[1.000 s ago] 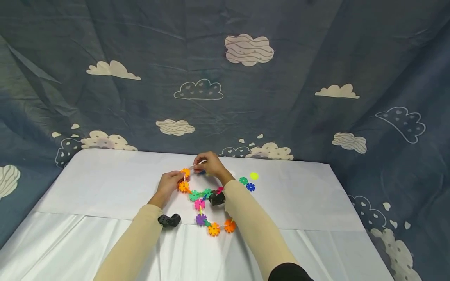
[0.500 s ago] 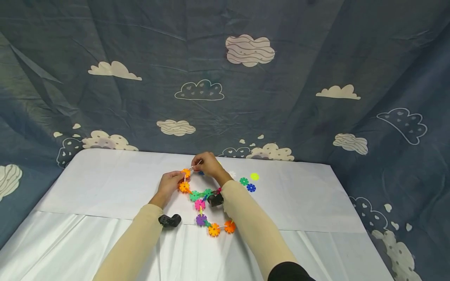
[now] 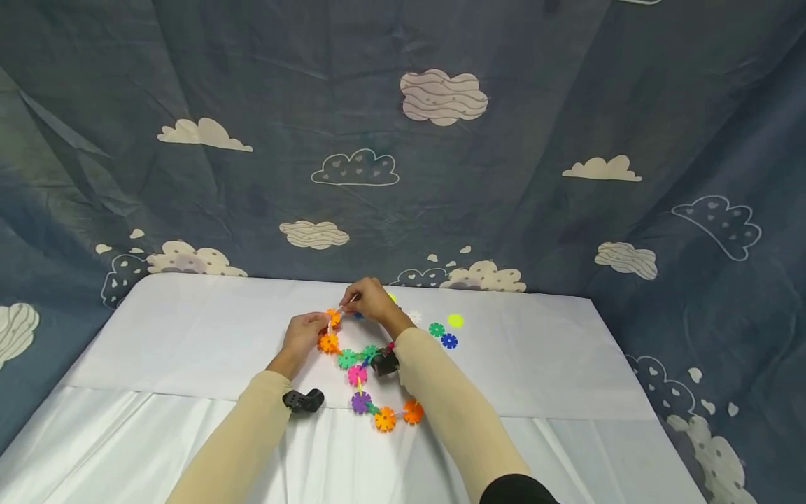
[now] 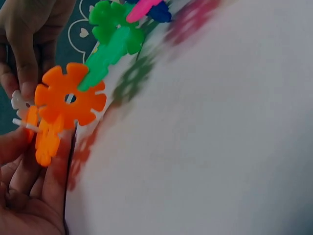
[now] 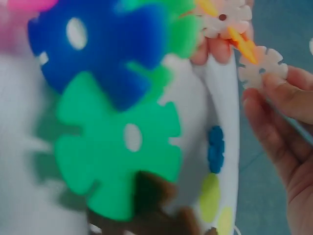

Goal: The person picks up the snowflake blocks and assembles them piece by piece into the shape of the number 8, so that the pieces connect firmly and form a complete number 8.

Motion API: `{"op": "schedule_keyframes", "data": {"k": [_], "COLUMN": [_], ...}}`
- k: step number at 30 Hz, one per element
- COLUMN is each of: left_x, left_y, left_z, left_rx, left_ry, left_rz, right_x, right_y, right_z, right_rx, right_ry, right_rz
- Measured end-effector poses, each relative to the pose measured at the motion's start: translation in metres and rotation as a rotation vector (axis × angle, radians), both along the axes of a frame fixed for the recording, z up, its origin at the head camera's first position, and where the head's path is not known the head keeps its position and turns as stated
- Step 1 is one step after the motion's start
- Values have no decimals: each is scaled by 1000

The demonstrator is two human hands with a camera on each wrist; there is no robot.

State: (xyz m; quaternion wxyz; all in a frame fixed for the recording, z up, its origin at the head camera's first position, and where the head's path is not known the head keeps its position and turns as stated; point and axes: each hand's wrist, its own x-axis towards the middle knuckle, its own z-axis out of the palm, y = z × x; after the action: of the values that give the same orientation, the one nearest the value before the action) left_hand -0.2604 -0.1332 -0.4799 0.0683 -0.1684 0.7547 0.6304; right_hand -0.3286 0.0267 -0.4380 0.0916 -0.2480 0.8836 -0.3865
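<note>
A chain of notched plastic flower discs, in orange, green, pink, purple and other colours, stretches between and below the hands. My left hand (image 3: 302, 336) holds its upper end by the orange flower disc (image 3: 333, 318), fingers behind and thumb in front. Opposite it, my right hand (image 3: 371, 301) pinches a white flower disc (image 5: 260, 71) between thumb and fingers. In the right wrist view an orange disc (image 5: 243, 45) seen edge-on meets this white disc. Another orange disc (image 4: 71, 95) and a green disc (image 4: 105, 58) follow along the chain in the left wrist view.
Loose discs lie on the white-covered table (image 3: 535, 364) right of the hands: green (image 3: 436, 330), blue (image 3: 449, 341) and yellow (image 3: 455, 320). The chain's lower end, with an orange disc (image 3: 385, 419), lies near the right forearm. A dark cloud-printed cloth (image 3: 504, 175) hangs behind.
My right hand has shifted slightly left, bringing the white disc close against the orange one. My left hand stays about in place. The head view has tilted up a little.
</note>
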Motion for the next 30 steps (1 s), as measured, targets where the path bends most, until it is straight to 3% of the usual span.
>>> {"op": "schedule_keyframes", "data": {"k": [6, 11, 16, 19, 23, 30], "left_x": [1, 1, 1, 0, -1, -8], "left_y": [2, -2, -4, -6, -8, -10], "left_z": [-2, 2, 6, 9, 12, 19], "left_rx": [62, 42, 63, 145, 241, 202], "left_ry": [-24, -50, -47, -31, -25, -44], "left_rz": [-39, -58, -89, -106, -146, -216], "right_x": [7, 18, 38, 50, 62, 66], "right_y": [40, 97, 152, 174, 186, 183], "right_z": [8, 7, -4, -11, -20, -27], "right_rx": [68, 126, 206, 236, 221, 172], "right_ry": [-51, -23, -20, -82, -136, -132], "right_rz": [-57, -131, -283, -386, -445, -483]}}
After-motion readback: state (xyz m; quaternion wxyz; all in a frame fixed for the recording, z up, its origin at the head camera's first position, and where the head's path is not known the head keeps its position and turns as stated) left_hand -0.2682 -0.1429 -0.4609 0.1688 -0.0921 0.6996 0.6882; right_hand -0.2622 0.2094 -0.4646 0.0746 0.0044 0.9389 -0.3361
